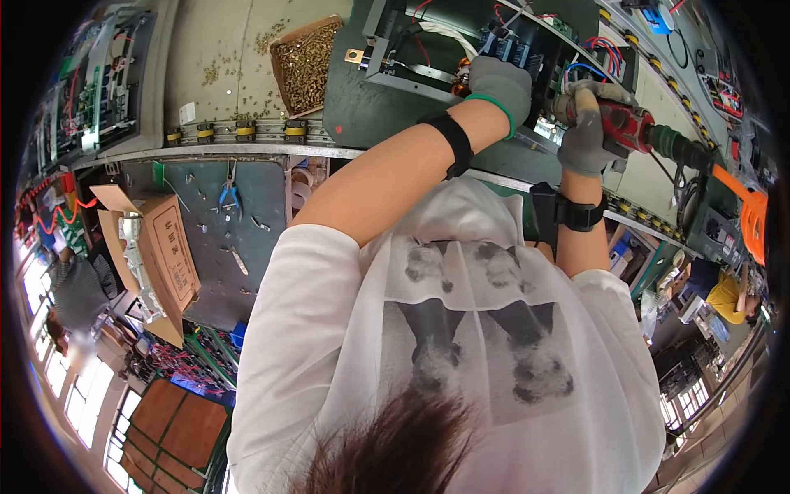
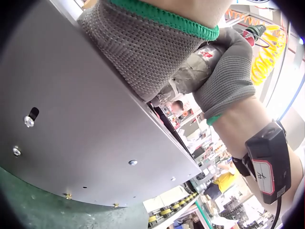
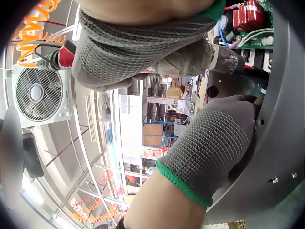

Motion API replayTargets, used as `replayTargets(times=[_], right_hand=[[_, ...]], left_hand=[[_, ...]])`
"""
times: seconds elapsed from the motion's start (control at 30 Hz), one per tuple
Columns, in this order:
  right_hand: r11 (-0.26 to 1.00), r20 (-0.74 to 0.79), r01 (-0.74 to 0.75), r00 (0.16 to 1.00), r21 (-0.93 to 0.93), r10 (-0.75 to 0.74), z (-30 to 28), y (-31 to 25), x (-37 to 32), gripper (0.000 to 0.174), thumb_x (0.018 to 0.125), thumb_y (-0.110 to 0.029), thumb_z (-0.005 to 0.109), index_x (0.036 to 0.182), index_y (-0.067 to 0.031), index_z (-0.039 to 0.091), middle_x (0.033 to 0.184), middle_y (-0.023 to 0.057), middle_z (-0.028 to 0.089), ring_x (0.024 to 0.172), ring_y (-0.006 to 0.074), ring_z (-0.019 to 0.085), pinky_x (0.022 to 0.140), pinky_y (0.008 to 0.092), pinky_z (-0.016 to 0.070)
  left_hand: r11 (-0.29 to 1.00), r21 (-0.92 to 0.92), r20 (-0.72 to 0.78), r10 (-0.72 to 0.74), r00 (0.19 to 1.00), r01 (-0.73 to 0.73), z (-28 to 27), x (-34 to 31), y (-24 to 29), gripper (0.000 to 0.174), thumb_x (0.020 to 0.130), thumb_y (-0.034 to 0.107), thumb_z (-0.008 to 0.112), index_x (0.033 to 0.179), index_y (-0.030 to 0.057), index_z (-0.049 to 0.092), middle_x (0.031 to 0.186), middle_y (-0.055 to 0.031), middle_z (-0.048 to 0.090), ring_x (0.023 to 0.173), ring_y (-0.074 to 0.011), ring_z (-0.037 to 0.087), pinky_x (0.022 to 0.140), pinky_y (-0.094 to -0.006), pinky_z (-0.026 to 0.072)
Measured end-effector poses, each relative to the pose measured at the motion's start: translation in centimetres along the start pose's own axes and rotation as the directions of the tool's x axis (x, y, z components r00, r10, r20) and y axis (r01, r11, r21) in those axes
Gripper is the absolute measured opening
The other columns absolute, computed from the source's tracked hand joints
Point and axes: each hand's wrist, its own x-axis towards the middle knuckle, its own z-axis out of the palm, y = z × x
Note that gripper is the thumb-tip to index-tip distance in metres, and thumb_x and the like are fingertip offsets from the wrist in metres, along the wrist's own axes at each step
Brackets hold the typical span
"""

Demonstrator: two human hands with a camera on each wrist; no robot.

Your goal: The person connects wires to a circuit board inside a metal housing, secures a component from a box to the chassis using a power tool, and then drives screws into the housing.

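The right hand (image 1: 586,132) grips a red power tool (image 1: 625,126) with a taped grey front end, over the right part of a dark metal chassis (image 1: 421,81). In the right wrist view, the tool's nose (image 3: 226,59) points into the chassis beside red components (image 3: 248,18). The gloved left hand (image 1: 499,84) reaches over the near wall, close to a copper coil and dark blocks; its fingertips are hidden inside. Seen from the left wrist, the grey side panel (image 2: 86,105) carries several screws, and the left hand (image 2: 138,47) rests along its top edge.
Left of the chassis stands a cardboard tray of brass screws (image 1: 309,66), with loose ones around it. A roller rail (image 1: 247,130) runs along the bench. Blue pliers (image 1: 230,198) and an open carton (image 1: 164,255) lie nearer. An orange coiled hose (image 1: 753,222) hangs right.
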Motion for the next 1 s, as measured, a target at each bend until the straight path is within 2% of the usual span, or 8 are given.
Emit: replayTargets(times=[0.23,0.5,0.6,0.8,0.87,0.9,0.97,1.0], right_hand=[[0.972,0.056,0.062,0.997,-0.225,-0.05,-0.7,0.3,0.3,0.011,0.071,0.007,0.058,0.081,0.002,0.059,0.076,0.0113,0.062,0.069,0.0165,0.059,0.064,0.03,0.0482],[0.996,0.001,-0.031,1.0,-0.087,0.031,0.4,-0.9,0.2,0.019,0.071,0.009,0.055,0.087,-0.0017,0.054,0.078,0.0117,0.061,0.07,0.02,0.06,0.064,0.0339,0.0511],[0.975,0.014,0.201,0.98,-0.1,-0.2,-0.4,-0.3,1.0,0.024,0.07,0.011,0.055,0.09,-0.002,0.054,0.081,0.0118,0.06,0.072,0.0211,0.06,0.069,0.0358,0.0511],[0.993,-0.047,0.096,0.995,0.064,-0.093,-2.0,-7.4,1.8,0.024,0.073,0.008,0.058,0.094,-0.001,0.052,0.085,0.0136,0.06,0.075,0.0224,0.06,0.069,0.0357,0.0528],[0.969,-0.097,0.064,0.994,0.241,-0.042,-2.7,-8.7,1.6,0.029,0.074,0.009,0.057,0.099,-0.0025,0.051,0.086,0.0136,0.059,0.076,0.0239,0.06,0.067,0.0368,0.0528],[0.973,-0.111,0.033,0.994,0.227,-0.008,-3.3,-9.1,1.4,0.028,0.075,0.007,0.056,0.1,-0.0041,0.052,0.085,0.0132,0.059,0.076,0.0256,0.06,0.067,0.039,0.0521],[0.956,-0.142,0.042,0.99,0.29,0.0,-4.2,-9.3,1.3,0.027,0.076,0.006,0.056,0.1,-0.0043,0.052,0.085,0.0133,0.059,0.076,0.0261,0.06,0.068,0.0399,0.0516],[0.936,-0.149,0.036,0.989,0.35,0.017,-4.6,-9.3,1.2,0.026,0.076,0.004,0.055,0.1,-0.0044,0.052,0.084,0.0134,0.059,0.077,0.0267,0.059,0.069,0.0409,0.0511]], left_hand=[[1.0,0.001,-0.002,0.002,1.0,-0.002,0.5,0.3,-0.1,0.02,0.08,0.021,0.059,0.094,0.0138,0.071,0.091,-0.0064,0.07,0.087,-0.0221,0.067,0.074,-0.0336,0.0477],[0.999,-0.029,0.036,0.032,0.999,-0.031,-0.5,-0.8,-0.5,0.024,0.08,0.023,0.059,0.1,0.0167,0.07,0.098,-0.0063,0.069,0.094,-0.0217,0.066,0.076,-0.0345,0.0456],[0.998,0.015,-0.004,0.067,0.998,-0.067,-0.3,-1.0,-1.0,0.024,0.079,0.021,0.059,0.099,0.0163,0.07,0.097,-0.0069,0.069,0.093,-0.0223,0.066,0.077,-0.0339,0.0466],[0.968,0.053,-0.434,0.244,0.867,-0.247,-0.2,-3.0,-1.2,0.017,0.077,0.014,0.059,0.09,0.0122,0.07,0.098,-0.0048,0.062,0.095,-0.0221,0.058,0.079,-0.0335,0.0467],[0.688,-0.68,-0.372,-0.025,0.928,-0.253,-0.1,-4.3,-1.0,0.025,0.076,0.003,0.054,0.099,0.0058,0.066,0.099,-0.0079,0.061,0.091,-0.0205,0.059,0.079,-0.0312,0.0483],[0.697,-0.665,-0.372,0.0,0.928,-0.267,0.1,-4.5,-1.2,0.025,0.076,0.003,0.054,0.099,0.0058,0.066,0.099,-0.0079,0.061,0.091,-0.0205,0.059,0.079,-0.0312,0.0483],[-0.011,-0.99,0.136,0.106,0.985,0.138,0.4,-4.7,-1.7,0.034,0.079,-0.004,0.048,0.112,-0.0028,0.056,0.102,-0.0119,0.059,0.095,-0.0209,0.059,0.086,-0.0289,0.0493],[0.006,-0.99,0.139,0.112,0.984,0.139,0.3,-4.9,-1.4,0.034,0.079,-0.004,0.048,0.112,-0.0028,0.056,0.102,-0.0119,0.059,0.095,-0.0209,0.059,0.086,-0.0289,0.0493]])
